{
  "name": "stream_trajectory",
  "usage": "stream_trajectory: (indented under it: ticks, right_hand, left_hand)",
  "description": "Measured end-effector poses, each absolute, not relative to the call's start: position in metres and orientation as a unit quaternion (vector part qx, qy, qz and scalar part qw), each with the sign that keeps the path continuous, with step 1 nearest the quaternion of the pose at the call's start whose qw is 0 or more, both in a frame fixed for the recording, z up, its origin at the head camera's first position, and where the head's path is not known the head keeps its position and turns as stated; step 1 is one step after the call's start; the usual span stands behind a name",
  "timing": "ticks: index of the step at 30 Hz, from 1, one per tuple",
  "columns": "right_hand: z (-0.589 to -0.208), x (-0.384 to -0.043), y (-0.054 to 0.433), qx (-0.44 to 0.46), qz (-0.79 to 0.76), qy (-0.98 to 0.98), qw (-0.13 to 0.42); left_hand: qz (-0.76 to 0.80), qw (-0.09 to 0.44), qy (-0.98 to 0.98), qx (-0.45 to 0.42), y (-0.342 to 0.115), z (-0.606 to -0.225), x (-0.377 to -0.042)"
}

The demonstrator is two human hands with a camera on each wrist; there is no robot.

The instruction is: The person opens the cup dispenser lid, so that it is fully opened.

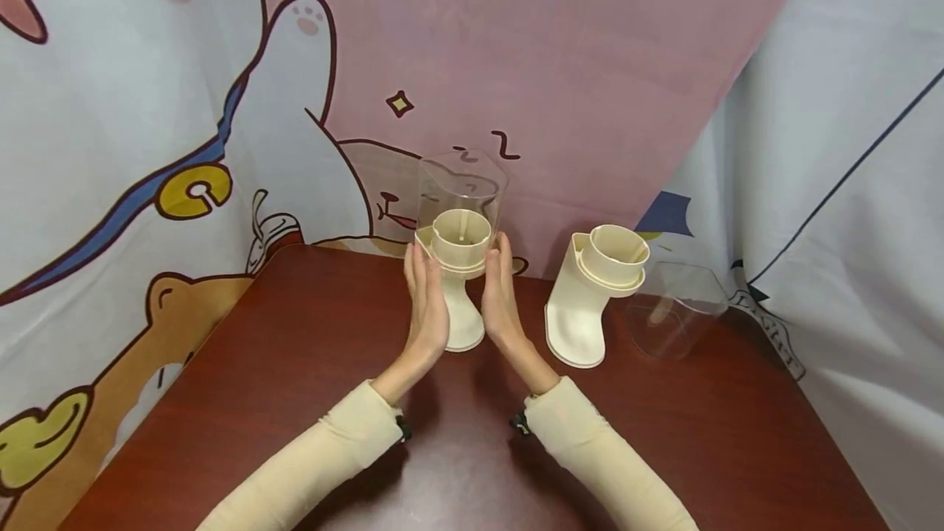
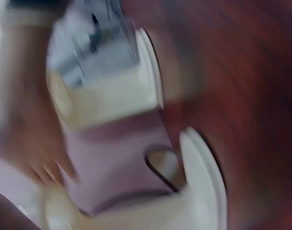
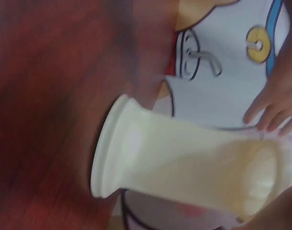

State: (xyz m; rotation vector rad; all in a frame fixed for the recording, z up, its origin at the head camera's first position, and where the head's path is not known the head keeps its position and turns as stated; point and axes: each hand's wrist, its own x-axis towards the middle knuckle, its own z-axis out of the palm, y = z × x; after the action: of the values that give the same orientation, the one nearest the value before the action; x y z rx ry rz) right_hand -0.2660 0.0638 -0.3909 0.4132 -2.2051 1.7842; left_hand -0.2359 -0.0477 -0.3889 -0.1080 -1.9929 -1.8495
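A cream plastic stand with a flat foot and a round cup-like collar stands upright on the table. My left hand lies along its left side, fingers mostly straight and touching near the collar. On the other side my right hand presses in the same way, fingers pointing up. Behind and above the collar shows a clear plastic container; whether it touches the stand I cannot tell. The right wrist view shows the stand's body between the hands. Blur covers the left wrist view.
To the right stands a second cream stand of the same kind, with a second clear container beside it. A dark red wooden table carries everything. Printed cloth hangs close behind and at the sides.
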Motion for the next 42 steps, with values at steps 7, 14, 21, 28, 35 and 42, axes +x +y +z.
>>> stream_trajectory:
  ticks: [7, 14, 21, 28, 35, 42]
  right_hand:
    - [-0.391, -0.238, 0.048, 0.143, 0.58, -0.784, 0.168]
    - [-0.395, -0.239, 0.048, 0.136, 0.587, -0.781, 0.161]
    - [-0.395, -0.256, 0.061, 0.147, 0.621, -0.758, 0.139]
    - [-0.39, -0.269, 0.076, 0.182, 0.642, -0.734, 0.121]
    - [-0.387, -0.282, 0.092, 0.2, 0.629, -0.744, 0.104]
    - [-0.384, -0.304, 0.091, 0.222, 0.639, -0.73, 0.097]
  left_hand:
    - [-0.656, 0.218, -0.722, -0.019, -0.071, -0.387, -0.284]
    - [-0.661, 0.211, -0.718, -0.051, -0.058, -0.393, -0.274]
    - [-0.662, 0.201, -0.721, -0.033, -0.042, -0.392, -0.236]
    - [-0.648, 0.17, -0.74, -0.047, -0.034, -0.392, -0.209]
    - [-0.674, 0.175, -0.707, -0.122, -0.073, -0.399, -0.234]
    - [-0.6, 0.149, -0.758, -0.208, -0.104, -0.392, -0.294]
